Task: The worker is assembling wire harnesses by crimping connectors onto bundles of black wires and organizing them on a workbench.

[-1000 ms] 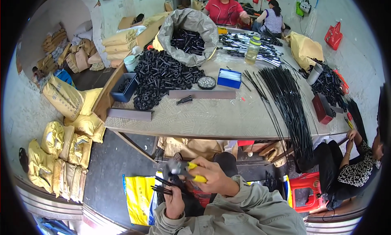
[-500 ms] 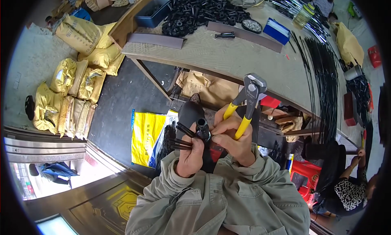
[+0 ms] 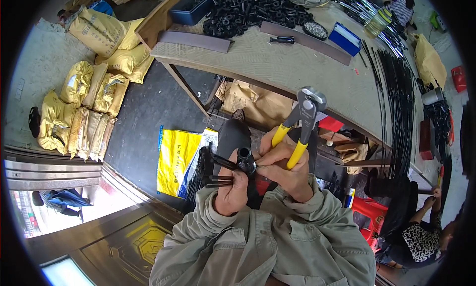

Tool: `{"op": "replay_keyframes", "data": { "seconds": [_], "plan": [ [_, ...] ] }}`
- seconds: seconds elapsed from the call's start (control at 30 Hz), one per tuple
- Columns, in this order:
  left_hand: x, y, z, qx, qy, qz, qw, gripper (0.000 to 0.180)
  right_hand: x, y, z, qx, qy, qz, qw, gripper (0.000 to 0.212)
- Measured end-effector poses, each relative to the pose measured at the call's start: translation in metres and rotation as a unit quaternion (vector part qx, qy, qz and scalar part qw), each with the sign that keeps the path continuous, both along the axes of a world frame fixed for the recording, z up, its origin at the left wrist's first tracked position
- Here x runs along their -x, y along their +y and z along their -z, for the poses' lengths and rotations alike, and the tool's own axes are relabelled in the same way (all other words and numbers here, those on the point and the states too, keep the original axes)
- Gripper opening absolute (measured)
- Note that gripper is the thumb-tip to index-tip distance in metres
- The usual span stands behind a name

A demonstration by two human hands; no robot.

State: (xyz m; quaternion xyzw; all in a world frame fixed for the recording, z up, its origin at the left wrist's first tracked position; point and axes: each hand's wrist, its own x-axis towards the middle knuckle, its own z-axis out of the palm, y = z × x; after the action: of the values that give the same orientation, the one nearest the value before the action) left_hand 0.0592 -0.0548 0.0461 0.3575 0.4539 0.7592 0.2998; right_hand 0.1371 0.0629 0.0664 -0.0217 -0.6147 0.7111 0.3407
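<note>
A short black tubular part (image 3: pixel 245 159), its open end facing up, is gripped in my left hand (image 3: pixel 232 192). Several thin black strips (image 3: pixel 220 179) also stick out to the left between that hand's fingers. My right hand (image 3: pixel 288 169) is closed around the yellow handles of a pair of pliers (image 3: pixel 306 118), whose grey head points up and away from me. The thumb and fingertips of the same hand pinch at the right side of the tubular part, and what they pinch there is too small to make out. Both hands are over my lap.
Ahead stands a workbench (image 3: pixel 297 70) with a heap of black parts (image 3: pixel 253 13), a blue bin (image 3: pixel 191 8), one loose black part (image 3: pixel 282 39) and bundled black strips (image 3: pixel 396 97). Yellow sacks (image 3: pixel 77 82) are stacked at left. A seated person (image 3: pixel 421 236) is at right by a red stool (image 3: pixel 369 214).
The view has shifted slightly. My hands keep nearly the same hold on the tubular part, the strips and the pliers.
</note>
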Motion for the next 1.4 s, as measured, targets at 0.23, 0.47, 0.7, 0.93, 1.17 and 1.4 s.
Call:
{"op": "replay_keyframes", "data": {
  "seconds": [0.23,0.47,0.7,0.93,1.17,1.4],
  "plan": [
    [0.010,-0.005,0.011,0.013,-0.013,-0.024,1.000,0.046,0.006,-0.002,-0.014,-0.044,-0.098,0.005,0.994,0.014],
    [0.027,-0.009,0.007,-0.039,-0.047,0.009,0.998,0.045,-0.051,0.042,-0.025,-0.605,-0.195,0.101,0.765,0.019],
    [0.014,-0.010,0.000,0.065,-0.005,0.004,0.998,0.051,-0.048,0.045,-0.038,-0.700,-0.248,0.064,0.666,0.020],
    [0.019,-0.012,0.001,0.056,-0.006,0.050,0.997,0.056,-0.038,0.047,-0.059,-0.782,-0.222,0.142,0.565,0.029],
    [0.013,-0.008,-0.008,0.086,0.015,-0.002,0.996,0.063,-0.039,0.043,-0.071,-0.829,-0.243,0.143,0.483,0.030],
    [0.013,-0.011,-0.009,0.159,0.105,-0.050,0.980,0.073,-0.036,0.045,-0.044,-0.725,-0.270,-0.005,0.633,0.020]
  ]
}}
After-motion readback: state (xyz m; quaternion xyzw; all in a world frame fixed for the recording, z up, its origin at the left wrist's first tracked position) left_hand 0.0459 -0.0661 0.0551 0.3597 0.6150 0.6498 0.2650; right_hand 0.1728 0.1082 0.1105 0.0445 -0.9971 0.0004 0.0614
